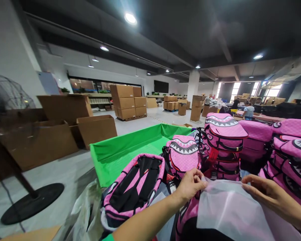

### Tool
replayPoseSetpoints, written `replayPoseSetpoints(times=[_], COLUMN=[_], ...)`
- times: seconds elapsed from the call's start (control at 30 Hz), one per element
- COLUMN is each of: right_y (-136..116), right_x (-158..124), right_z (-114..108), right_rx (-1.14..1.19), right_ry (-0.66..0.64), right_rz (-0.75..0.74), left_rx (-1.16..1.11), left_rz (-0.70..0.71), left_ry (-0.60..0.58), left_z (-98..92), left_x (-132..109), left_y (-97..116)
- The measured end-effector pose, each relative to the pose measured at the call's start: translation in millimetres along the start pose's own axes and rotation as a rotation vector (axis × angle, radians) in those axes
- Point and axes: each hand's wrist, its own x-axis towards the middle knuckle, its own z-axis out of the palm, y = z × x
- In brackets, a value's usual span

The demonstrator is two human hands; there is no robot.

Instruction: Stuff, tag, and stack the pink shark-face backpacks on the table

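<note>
A translucent white plastic bag (230, 204) is stretched between my two hands in the lower right. My left hand (192, 183) pinches its upper left corner, and my right hand (262, 189) pinches its upper right edge. Pink shows through the film, and part of a pink backpack lies below it. Left of my left hand, a pink and black backpack (136, 187) lies with its straps facing up. Just beyond my hands are a pink backpack with a shark-teeth print (184, 152) and a stack of similar backpacks (223, 144).
A green fabric-lined bin (127, 147) stands ahead. More pink backpacks (293, 147) are piled at right. Open cardboard boxes (97, 129) and a floor fan's round base (32, 202) are at left. Stacked cartons (127, 102) stand farther back, and people (248, 110) are at the far right.
</note>
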Motion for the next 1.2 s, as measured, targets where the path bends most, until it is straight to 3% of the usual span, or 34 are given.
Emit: replayPoseSetpoints(times=[0.07,0.17,0.27,0.33,0.4,0.47,0.63,0.77,0.97,1.07,1.2], right_y=[1.1,-1.6,-5.2,-6.7,-7.4,-7.6,-7.9,-4.0,11.1,13.2,10.6], right_x=[-0.2,0.3,1.0,0.7,-0.1,-0.4,3.3,-2.2,-31.8,-40.7,-49.7], right_z=[2.8,4.6,3.8,3.3,3.5,4.6,5.7,-6.0,-17.0,-2.6,22.3], right_rx=[0.040,0.060,0.048,0.030,0.014,0.010,0.074,0.135,0.111,-0.030,-0.228], right_ry=[-0.050,-0.116,-0.159,-0.159,-0.161,-0.171,-0.225,-0.265,-0.008,0.093,0.367], right_rz=[0.032,0.082,0.104,0.110,0.111,0.112,0.118,0.183,0.135,0.064,-0.171], left_rx=[0.240,0.594,0.762,0.943,1.134,1.176,0.618,0.335,0.174,0.172,0.203], left_rz=[0.107,0.420,0.596,0.714,0.829,0.837,0.548,0.453,0.339,0.330,0.351], left_ry=[-0.015,-0.054,-0.244,-0.336,-0.392,-0.386,-0.157,-0.129,-0.168,-0.181,-0.211], left_z=[-8.8,-9.8,12.1,32.6,49.2,57.7,53.3,51.0,48.5,43.6,36.8], left_x=[-0.3,0.2,2.2,2.9,2.3,0.2,-11.8,-19.4,-22.0,-26.0,-35.3], left_y=[15.7,64.6,109.5,119.4,110.5,89.0,37.0,25.2,18.7,15.0,14.2])
